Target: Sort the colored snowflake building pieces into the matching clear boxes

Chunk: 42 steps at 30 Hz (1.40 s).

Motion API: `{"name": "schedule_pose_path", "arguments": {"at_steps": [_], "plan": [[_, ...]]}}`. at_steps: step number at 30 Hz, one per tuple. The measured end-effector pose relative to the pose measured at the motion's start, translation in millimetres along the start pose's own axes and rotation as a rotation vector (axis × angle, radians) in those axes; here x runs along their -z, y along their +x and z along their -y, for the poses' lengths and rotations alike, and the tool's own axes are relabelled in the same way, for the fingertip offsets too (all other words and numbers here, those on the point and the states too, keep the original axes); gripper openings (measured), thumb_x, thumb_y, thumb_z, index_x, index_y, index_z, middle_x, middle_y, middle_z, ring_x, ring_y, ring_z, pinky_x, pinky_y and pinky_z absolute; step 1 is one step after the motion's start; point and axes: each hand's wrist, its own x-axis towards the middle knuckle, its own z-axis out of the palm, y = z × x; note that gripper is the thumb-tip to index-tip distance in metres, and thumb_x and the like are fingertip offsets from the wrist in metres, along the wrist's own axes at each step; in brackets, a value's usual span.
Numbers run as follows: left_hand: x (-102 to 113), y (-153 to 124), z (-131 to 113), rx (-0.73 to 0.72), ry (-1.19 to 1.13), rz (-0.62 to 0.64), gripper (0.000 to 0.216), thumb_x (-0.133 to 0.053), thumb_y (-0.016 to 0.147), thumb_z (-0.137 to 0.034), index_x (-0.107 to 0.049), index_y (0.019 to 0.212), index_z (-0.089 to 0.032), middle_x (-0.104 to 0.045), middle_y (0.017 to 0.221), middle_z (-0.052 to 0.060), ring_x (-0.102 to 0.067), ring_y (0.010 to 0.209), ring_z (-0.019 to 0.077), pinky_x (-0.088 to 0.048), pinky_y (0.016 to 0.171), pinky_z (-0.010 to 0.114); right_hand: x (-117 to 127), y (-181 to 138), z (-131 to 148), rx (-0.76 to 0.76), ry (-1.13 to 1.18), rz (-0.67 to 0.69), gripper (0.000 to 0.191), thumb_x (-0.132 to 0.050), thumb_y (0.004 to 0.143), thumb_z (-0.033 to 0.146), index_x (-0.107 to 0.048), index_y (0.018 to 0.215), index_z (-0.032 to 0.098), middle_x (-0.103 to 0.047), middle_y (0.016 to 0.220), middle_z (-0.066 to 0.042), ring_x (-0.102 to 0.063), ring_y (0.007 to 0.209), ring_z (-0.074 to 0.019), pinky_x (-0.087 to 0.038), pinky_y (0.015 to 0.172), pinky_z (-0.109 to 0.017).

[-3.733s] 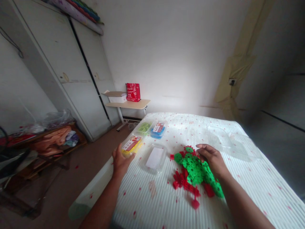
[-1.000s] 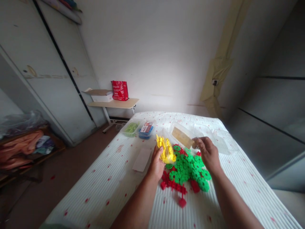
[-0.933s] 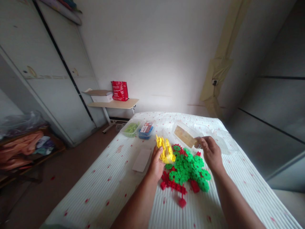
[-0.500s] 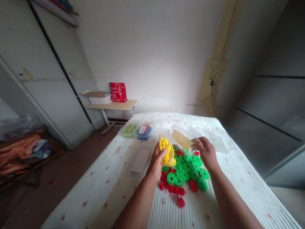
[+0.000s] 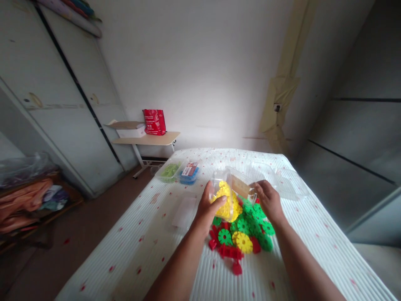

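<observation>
My left hand (image 5: 206,209) grips a clear plastic container (image 5: 224,177), tilted over the pile, with yellow snowflake discs (image 5: 223,205) inside and at its opening. Two yellow discs (image 5: 244,243) lie on the pile below. Closed at the fingertips, my right hand (image 5: 270,201) holds the edge of a clear plastic lid with a tan panel (image 5: 239,187). Beneath both hands, green snowflake discs (image 5: 250,221) are heaped together with red pieces (image 5: 231,251).
On the striped bed cover (image 5: 131,251) stand a tub of light green pieces (image 5: 170,170) and a tub of blue pieces (image 5: 189,174). A clear lid with a pale label (image 5: 184,212) lies left. More clear containers (image 5: 291,184) sit at right. Behind is a small table (image 5: 150,139) bearing a red bag (image 5: 154,122).
My left hand has tipped the container further, and yellow discs have spilled onto the green and red pile. My right hand has barely moved, still holding the lid.
</observation>
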Motion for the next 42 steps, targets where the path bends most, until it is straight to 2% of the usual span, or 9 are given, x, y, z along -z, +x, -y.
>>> {"name": "schedule_pose_path", "arguments": {"at_steps": [6, 10, 14, 20, 23, 27, 29, 35, 42], "plan": [[-2, 2, -10, -0.051, 0.013, 0.037, 0.074, -0.08, 0.056, -0.01, -0.056, 0.124, -0.028, -0.055, 0.129, 0.006, -0.04, 0.129, 0.0305, -0.035, 0.103, 0.037, 0, -1, -1, 0.023, -0.08, 0.0, 0.039, -0.043, 0.087, 0.056, -0.056, 0.082, 0.02, -0.068, 0.068, -0.005, -0.064, 0.062, -0.0188, -0.048, 0.057, -0.029], [-9, -6, -20, -0.143, 0.132, 0.06, 0.079, -0.081, 0.053, -0.009, -0.055, 0.125, -0.027, -0.048, 0.136, 0.005, -0.035, 0.132, 0.0311, -0.033, 0.104, 0.034, -1, -1, -4, 0.084, -0.213, -0.011, 0.035, -0.041, 0.089, 0.052, -0.053, 0.081, 0.021, -0.066, 0.068, -0.005, -0.063, 0.062, -0.0191, -0.046, 0.059, -0.029], [-12, -11, -23, -0.125, 0.256, 0.078, 0.087, -0.083, 0.052, -0.013, -0.05, 0.132, -0.03, -0.041, 0.141, 0.006, -0.045, 0.12, 0.0336, -0.038, 0.099, 0.037, -4, -3, -5, 0.165, -0.341, -0.03, 0.032, -0.038, 0.091, 0.048, -0.052, 0.08, 0.022, -0.065, 0.07, -0.005, -0.062, 0.063, -0.0194, -0.043, 0.059, -0.028], [-9, -13, -23, -0.114, 0.105, 0.119, 0.087, -0.082, 0.052, -0.013, -0.05, 0.131, -0.03, -0.042, 0.14, 0.007, -0.047, 0.119, 0.0328, -0.043, 0.094, 0.036, -7, -5, -7, 0.199, -0.399, -0.025, 0.029, -0.037, 0.092, 0.043, -0.052, 0.08, 0.022, -0.065, 0.071, -0.005, -0.061, 0.063, -0.0186, -0.041, 0.057, -0.027], [-8, -12, -24, -0.119, 0.157, 0.129, 0.085, -0.081, 0.055, -0.017, -0.047, 0.131, -0.03, -0.043, 0.139, 0.007, -0.046, 0.12, 0.0327, -0.038, 0.1, 0.039, -8, -5, -9, 0.21, -0.419, -0.028, 0.029, -0.037, 0.092, 0.043, -0.053, 0.081, 0.022, -0.064, 0.071, -0.005, -0.06, 0.062, -0.0186, -0.04, 0.056, -0.027], [-7, -8, -20, -0.151, 0.063, 0.103, 0.076, -0.08, 0.055, -0.018, -0.05, 0.124, -0.026, -0.051, 0.129, 0.008, -0.047, 0.119, 0.0319, -0.032, 0.104, 0.041, -9, -6, -12, 0.234, -0.432, -0.041, 0.029, -0.035, 0.093, 0.043, -0.054, 0.084, 0.022, -0.064, 0.073, -0.005, -0.06, 0.062, -0.0186, -0.041, 0.057, -0.027], [-5, -6, -17, -0.175, 0.045, 0.103, 0.075, -0.08, 0.054, -0.021, -0.05, 0.122, -0.027, -0.05, 0.13, 0.008, -0.049, 0.116, 0.0321, -0.034, 0.101, 0.043, -10, -6, -13, 0.241, -0.44, -0.073, 0.03, -0.035, 0.092, 0.043, -0.055, 0.085, 0.021, -0.064, 0.074, -0.006, -0.061, 0.064, -0.0191, -0.042, 0.058, -0.028], [-3, -4, -18, -0.252, 0.065, 0.204, 0.078, -0.078, 0.056, -0.032, -0.044, 0.125, -0.03, -0.042, 0.138, 0.008, -0.049, 0.114, 0.0311, -0.039, 0.092, 0.041, -10, -6, -12, 0.231, -0.405, -0.121, 0.033, -0.035, 0.092, 0.045, -0.056, 0.087, 0.02, -0.066, 0.079, -0.008, -0.062, 0.069, -0.0203, -0.044, 0.062, -0.029], [-7, -5, -23, -0.272, 0.015, 0.182, 0.087, -0.083, 0.043, -0.031, -0.049, 0.124, -0.026, -0.044, 0.136, 0.011, -0.047, 0.116, 0.033, -0.037, 0.094, 0.041, -11, -6, -11, 0.22, -0.366, -0.138, 0.032, -0.039, 0.091, 0.046, -0.057, 0.086, 0.021, -0.066, 0.078, -0.006, -0.061, 0.067, -0.0184, -0.045, 0.062, -0.029]]}}
